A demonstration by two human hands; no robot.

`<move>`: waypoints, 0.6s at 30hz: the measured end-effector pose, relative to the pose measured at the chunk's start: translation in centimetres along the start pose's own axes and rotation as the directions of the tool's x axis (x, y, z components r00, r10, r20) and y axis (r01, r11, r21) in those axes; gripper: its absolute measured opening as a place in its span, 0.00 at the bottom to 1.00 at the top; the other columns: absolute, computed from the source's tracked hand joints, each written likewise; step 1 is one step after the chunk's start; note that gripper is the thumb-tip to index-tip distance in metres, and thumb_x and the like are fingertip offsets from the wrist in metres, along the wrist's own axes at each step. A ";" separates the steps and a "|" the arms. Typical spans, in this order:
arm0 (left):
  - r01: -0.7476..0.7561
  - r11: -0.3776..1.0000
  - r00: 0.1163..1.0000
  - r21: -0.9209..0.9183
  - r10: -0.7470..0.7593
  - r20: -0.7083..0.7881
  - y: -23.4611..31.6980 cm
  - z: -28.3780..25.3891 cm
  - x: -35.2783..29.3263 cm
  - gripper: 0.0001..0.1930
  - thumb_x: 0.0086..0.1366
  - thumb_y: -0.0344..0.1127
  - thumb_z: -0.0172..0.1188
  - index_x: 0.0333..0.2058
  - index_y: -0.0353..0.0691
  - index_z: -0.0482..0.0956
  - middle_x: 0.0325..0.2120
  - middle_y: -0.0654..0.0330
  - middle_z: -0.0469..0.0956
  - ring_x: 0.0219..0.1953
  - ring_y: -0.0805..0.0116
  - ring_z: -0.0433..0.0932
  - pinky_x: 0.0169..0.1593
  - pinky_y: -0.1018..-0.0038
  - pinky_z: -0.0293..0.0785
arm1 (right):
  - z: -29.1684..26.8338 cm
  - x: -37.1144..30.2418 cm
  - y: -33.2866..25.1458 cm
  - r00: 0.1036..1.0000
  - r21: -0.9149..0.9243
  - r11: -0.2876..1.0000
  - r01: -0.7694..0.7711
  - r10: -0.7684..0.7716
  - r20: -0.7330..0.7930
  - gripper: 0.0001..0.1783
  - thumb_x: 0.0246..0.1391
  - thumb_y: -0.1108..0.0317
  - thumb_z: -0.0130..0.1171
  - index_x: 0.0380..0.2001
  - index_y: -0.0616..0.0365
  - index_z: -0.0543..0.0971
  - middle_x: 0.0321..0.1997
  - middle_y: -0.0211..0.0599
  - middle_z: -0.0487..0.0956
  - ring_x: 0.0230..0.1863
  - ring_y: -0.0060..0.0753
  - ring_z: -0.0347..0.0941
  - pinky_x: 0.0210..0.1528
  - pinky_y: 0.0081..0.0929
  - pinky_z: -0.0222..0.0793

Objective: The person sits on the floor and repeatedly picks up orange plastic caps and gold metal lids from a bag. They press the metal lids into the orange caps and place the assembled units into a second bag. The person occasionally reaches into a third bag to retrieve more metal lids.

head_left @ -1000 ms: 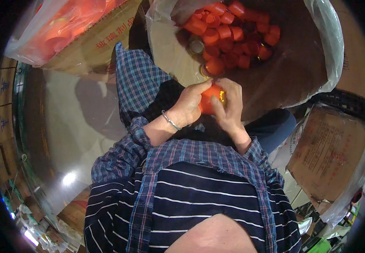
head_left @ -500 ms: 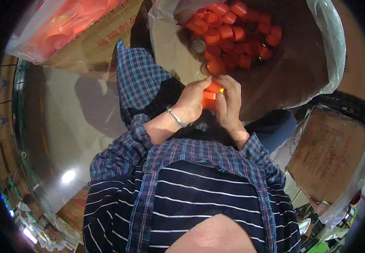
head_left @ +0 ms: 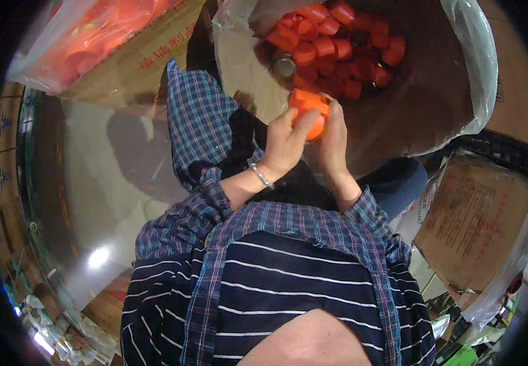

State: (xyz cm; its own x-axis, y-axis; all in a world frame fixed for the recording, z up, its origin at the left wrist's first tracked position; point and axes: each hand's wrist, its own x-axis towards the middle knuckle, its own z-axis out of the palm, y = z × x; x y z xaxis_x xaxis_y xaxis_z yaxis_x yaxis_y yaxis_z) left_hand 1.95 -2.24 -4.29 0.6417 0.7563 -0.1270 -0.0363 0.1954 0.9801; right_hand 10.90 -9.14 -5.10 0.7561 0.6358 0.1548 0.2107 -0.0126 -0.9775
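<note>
Both of my hands meet over the near edge of a plastic-lined carton, around an orange plastic cap (head_left: 308, 102). It is short and cup-like. My left hand (head_left: 283, 145) grips its near left side, with the thumb laid across it. From the right, my right hand (head_left: 333, 139) closes on the same cap, its fingertips at the upper right edge. Whether one piece or two are stacked there, I cannot tell. Just beyond, a heap of red-orange caps (head_left: 325, 47) lies in the clear plastic liner (head_left: 239, 67), with a round grey metal-looking piece (head_left: 285, 67) at its left.
At the upper left, a carton (head_left: 148, 55) stands beside a clear bag of orange pieces (head_left: 102, 36). A worn brown carton (head_left: 474, 219) is on the right. Stacked boxes (head_left: 5, 134) line the far left, beside the grey floor (head_left: 93, 201).
My hands have shifted their hold on the orange cap. It has tipped up and away from me, and more of it shows above my fingers.
</note>
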 end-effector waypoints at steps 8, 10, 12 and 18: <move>0.364 0.797 0.927 -0.482 -0.357 0.110 0.9 -0.3 1.3 0.25 0.69 0.53 0.59 0.49 0.34 0.79 0.43 0.62 0.80 0.43 0.76 0.76 0.51 0.76 0.71 | -0.1 0.1 0.4 0.984 -0.326 0.932 0.161 -0.177 -0.022 0.22 0.58 0.63 0.57 0.52 0.67 0.71 0.47 0.51 0.74 0.49 0.50 0.73 0.52 0.36 0.69; 0.382 0.787 0.920 -0.485 -0.376 0.114 1.3 -0.6 1.6 0.25 0.69 0.53 0.59 0.49 0.34 0.79 0.43 0.61 0.80 0.43 0.76 0.76 0.49 0.76 0.72 | -0.5 0.1 0.5 0.980 -0.350 0.915 0.200 -0.195 0.049 0.25 0.57 0.62 0.59 0.54 0.66 0.70 0.48 0.51 0.74 0.49 0.48 0.74 0.52 0.36 0.69; 0.328 0.857 0.944 -0.397 -0.317 0.096 2.5 -1.5 1.7 0.24 0.70 0.51 0.58 0.48 0.32 0.79 0.41 0.62 0.80 0.41 0.77 0.77 0.47 0.76 0.73 | -0.6 -0.1 0.9 0.977 -0.269 0.943 0.197 -0.167 0.129 0.27 0.57 0.61 0.60 0.56 0.65 0.69 0.49 0.52 0.74 0.49 0.47 0.74 0.52 0.35 0.69; -0.169 0.715 0.968 0.678 0.249 -0.021 15.3 -12.8 3.5 0.16 0.72 0.39 0.53 0.53 0.37 0.75 0.44 0.51 0.78 0.43 0.61 0.78 0.48 0.69 0.75 | -4.3 -1.4 4.7 0.878 -0.343 0.922 -0.181 0.309 0.366 0.21 0.65 0.59 0.52 0.53 0.63 0.75 0.47 0.52 0.80 0.49 0.43 0.78 0.50 0.34 0.72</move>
State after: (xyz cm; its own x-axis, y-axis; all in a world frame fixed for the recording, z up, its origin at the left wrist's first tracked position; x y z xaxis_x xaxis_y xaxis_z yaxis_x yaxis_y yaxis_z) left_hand -6.16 11.44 8.25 0.5962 0.7941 0.1180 0.3846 -0.4115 0.8263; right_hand 13.51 -13.40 -9.26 0.5024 0.8366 -0.2185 0.2694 -0.3915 -0.8798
